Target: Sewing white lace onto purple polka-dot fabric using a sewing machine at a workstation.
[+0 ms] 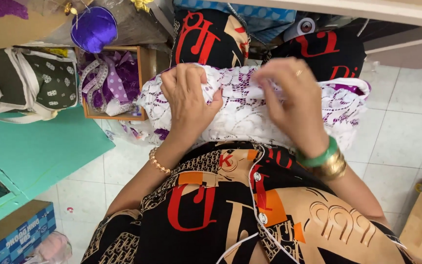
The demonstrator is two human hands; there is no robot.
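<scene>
A bundle of white lace fabric [240, 115] with purple showing through lies across my lap. My left hand [187, 95] presses on its left part, fingers curled into the lace, a beaded bracelet on the wrist. My right hand [294, 98] pinches the lace near its top middle; it is slightly blurred and wears a ring, a green bangle and a gold bangle. I wear a black patterned garment with red and orange shapes.
A wooden box [140, 83] of purple ribbons and lace trim stands at the left, with a purple ball ornament [94, 29] above it. A teal board [35, 146] and a blue cardboard box [18, 234] lie lower left. White floor tiles [406, 132] spread to the right.
</scene>
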